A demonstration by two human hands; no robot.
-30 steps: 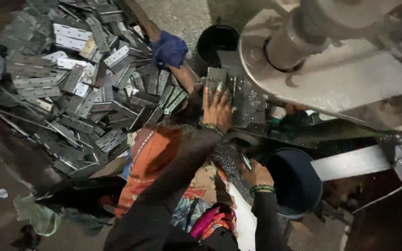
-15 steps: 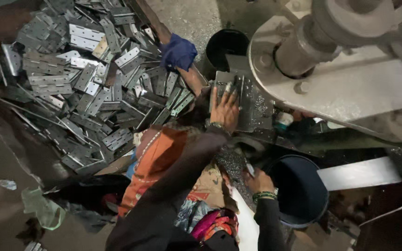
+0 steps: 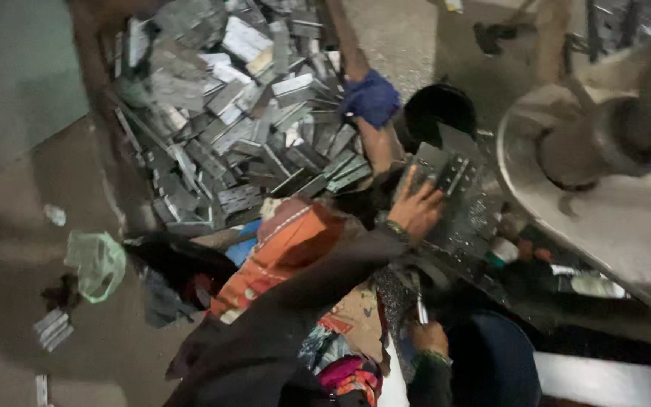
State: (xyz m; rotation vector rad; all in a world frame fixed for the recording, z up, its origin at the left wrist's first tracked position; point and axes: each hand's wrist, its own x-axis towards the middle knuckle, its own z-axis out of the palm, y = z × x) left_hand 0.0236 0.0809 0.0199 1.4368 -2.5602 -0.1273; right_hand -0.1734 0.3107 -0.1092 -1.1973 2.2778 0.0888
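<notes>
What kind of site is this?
Likely a small metal-stamping workshop: a heap of grey metal plates on the floor, a large press-like machine, and the left hand on a slotted plate at it.

Grey metal plates [image 3: 250,113], blue cloth [image 3: 371,98], seemingly orange fabric [image 3: 288,241].

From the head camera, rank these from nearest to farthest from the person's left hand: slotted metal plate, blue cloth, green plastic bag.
Measured from the left hand:
1. Slotted metal plate, under its fingers.
2. Blue cloth, above it beside the scrap pile.
3. Green plastic bag, far left on the floor.
</notes>
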